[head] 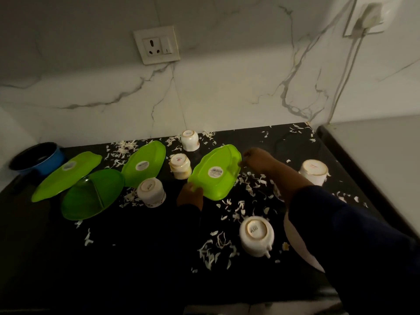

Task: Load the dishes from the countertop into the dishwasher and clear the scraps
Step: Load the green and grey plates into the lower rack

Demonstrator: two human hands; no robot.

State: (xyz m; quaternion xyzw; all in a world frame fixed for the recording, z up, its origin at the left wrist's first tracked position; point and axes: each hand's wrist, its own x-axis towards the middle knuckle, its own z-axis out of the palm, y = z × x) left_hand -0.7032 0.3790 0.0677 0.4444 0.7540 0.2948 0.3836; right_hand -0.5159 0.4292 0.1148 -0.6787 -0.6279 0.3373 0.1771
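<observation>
A dark bench (136, 258) runs under a white marble-veined wall, strewn with pale scraps (213, 248) of what look like shredded peelings.

The left hand (189, 195) grips the near edge of an upturned green plate (216, 171) near the middle of the bench, fingers curled over its rim at about 7 o'clock. The right hand (254, 159) holds the same plate at its far right edge, about 2 o'clock, fingertips pinching the rim; a dark sleeve (341, 223) covers that forearm. The plate carries a white oval sticker with printing too blurred to read.

At 9 o'clock from that plate lies a second upturned green plate (144, 165) with its own unreadable sticker. Further left, a third green plate (66, 175) with a sticker is overlapped by a fourth green plate (93, 194). A blue pot (38, 161) sits at the bench's far left by the wall.

Five white cups stand upside down, each base showing a small maker's stamp that cannot be made out. One cup (190, 140) stands at 12 o'clock near the wall; another cup (180, 165) sits between the two middle plates; a third cup (151, 193) stands just beside the left hand at 9 o'clock; a fourth cup (256, 235) sits nearest, at 5 o'clock; a fifth cup (314, 171) stands beyond the right forearm at 3 o'clock.

On the wall are a socket with switch (156, 44) and, upper right, a plugged socket (368, 18) with a cord hanging down.
</observation>
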